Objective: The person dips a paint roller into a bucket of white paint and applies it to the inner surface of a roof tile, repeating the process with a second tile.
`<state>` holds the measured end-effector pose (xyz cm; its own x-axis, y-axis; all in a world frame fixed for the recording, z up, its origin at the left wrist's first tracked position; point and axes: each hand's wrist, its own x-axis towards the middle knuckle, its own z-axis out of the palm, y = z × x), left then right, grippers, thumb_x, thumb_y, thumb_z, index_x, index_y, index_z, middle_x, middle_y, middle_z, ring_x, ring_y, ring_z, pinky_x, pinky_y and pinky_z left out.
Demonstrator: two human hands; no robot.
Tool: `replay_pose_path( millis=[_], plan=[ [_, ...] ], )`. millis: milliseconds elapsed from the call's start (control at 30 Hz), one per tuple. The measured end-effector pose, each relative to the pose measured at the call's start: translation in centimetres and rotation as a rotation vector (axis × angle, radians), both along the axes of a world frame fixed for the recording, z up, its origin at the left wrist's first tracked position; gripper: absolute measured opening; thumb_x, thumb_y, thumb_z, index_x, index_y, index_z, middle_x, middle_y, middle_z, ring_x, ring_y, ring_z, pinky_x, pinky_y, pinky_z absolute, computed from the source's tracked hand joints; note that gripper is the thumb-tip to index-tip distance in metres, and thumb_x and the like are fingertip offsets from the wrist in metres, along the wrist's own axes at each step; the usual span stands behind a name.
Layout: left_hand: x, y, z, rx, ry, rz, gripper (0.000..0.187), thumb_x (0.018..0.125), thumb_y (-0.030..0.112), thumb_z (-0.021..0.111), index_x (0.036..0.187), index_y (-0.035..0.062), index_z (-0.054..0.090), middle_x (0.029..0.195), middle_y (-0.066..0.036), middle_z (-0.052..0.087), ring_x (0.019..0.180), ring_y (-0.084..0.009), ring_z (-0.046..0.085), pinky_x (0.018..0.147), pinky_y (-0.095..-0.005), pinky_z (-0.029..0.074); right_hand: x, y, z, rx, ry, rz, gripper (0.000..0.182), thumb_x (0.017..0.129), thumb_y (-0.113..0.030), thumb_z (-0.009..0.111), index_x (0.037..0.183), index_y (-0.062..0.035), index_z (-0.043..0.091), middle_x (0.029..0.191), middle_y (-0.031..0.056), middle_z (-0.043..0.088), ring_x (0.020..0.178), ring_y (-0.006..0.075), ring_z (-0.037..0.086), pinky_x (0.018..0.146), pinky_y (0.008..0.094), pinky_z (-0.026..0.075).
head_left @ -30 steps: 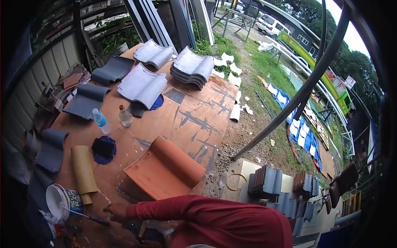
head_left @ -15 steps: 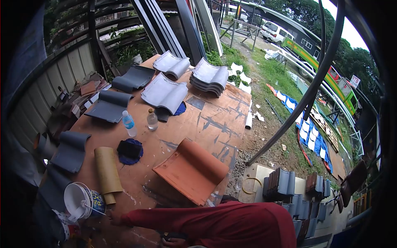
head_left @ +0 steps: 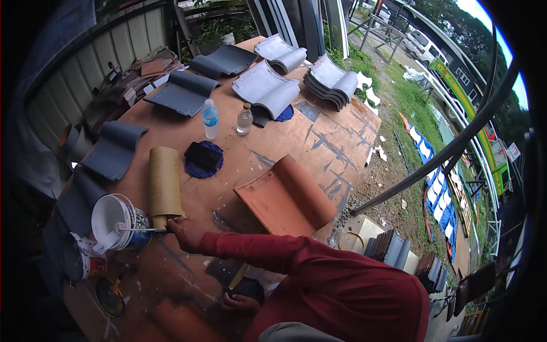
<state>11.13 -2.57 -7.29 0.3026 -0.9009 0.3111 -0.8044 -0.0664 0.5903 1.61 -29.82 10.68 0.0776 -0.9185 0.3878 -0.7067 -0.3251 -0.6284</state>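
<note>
My right hand, in a red sleeve, is closed on the end of a thin white stick. The stick's other end reaches over a white bucket with a printed label. Just above this hand a tan ridge tile lies lengthwise. Closer to my body, my left hand has its fingers curled at a dark round pad; what it grips, I cannot tell. A flat wooden stick slants across there. An orange roof tile rests right of my outstretched arm.
On the wooden table stand a water bottle and a clear glass bottle. Grey roof tiles line the far side. A smaller tub stands beside the bucket. A dark pole slants past the table's right side.
My view has tipped downward, showing more of the near table. My left hand and the wooden stick now show more fully. My right hand stays at the white stick by the bucket.
</note>
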Motion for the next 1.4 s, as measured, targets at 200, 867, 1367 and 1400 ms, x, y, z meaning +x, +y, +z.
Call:
replay_pose_path(
  millis=[200, 867, 1367, 1400],
  plan=[
    [-0.2, 0.2, 2.3, 0.023, 0.166, 0.227, 0.029, 0.097, 0.011, 0.053, 0.122, 0.0013, 0.064, 0.127, -0.022, 0.056, 0.113, -0.0443, 0.057, 0.101, -0.0536, 0.042, -2.8, -7.0, 16.5, -0.204, 0.320, 0.246, 0.028, 0.092, -0.017, 0.069, 0.120, -0.0130, 0.069, 0.099, 0.0154, 0.068, 0.084, 0.0407, 0.068, 0.072, 0.0486, 0.056],
    [0.4, 0.6, 2.1, 0.027, 0.098, 0.162, 0.030, 0.092, 0.015, 0.060, 0.120, 0.0081, 0.068, 0.126, -0.015, 0.059, 0.109, -0.0382, 0.057, 0.097, -0.0556, 0.043, 19.9, -21.1, 22.2, -0.161, 1.563, 0.644, 0.019, 0.081, -0.013, 0.073, 0.098, -0.0159, 0.081, 0.100, 0.0064, 0.079, 0.095, 0.0272, 0.076, 0.079, 0.0422, 0.060],
    [0.3, 0.6, 2.4, 0.025, 0.068, 0.147, 0.030, 0.091, 0.012, 0.060, 0.119, 0.0058, 0.068, 0.125, -0.017, 0.059, 0.108, -0.0384, 0.057, 0.097, -0.0551, 0.043, 19.0, -17.0, 25.6, -0.350, 1.413, 0.619, 0.017, 0.090, -0.019, 0.065, 0.091, -0.0160, 0.081, 0.093, 0.0071, 0.079, 0.088, 0.0271, 0.078, 0.072, 0.0427, 0.060],
    [0.2, 0.4, 2.3, 0.019, 0.060, 0.142, 0.030, 0.091, 0.012, 0.060, 0.119, 0.0058, 0.068, 0.125, -0.017, 0.059, 0.108, -0.0384, 0.057, 0.097, -0.0551, 0.043, 19.1, -17.6, 24.1, -0.353, 1.407, 0.609, 0.017, 0.090, -0.019, 0.065, 0.091, -0.0160, 0.081, 0.093, 0.0071, 0.079, 0.088, 0.0271, 0.078, 0.072, 0.0427, 0.060]
  ],
)
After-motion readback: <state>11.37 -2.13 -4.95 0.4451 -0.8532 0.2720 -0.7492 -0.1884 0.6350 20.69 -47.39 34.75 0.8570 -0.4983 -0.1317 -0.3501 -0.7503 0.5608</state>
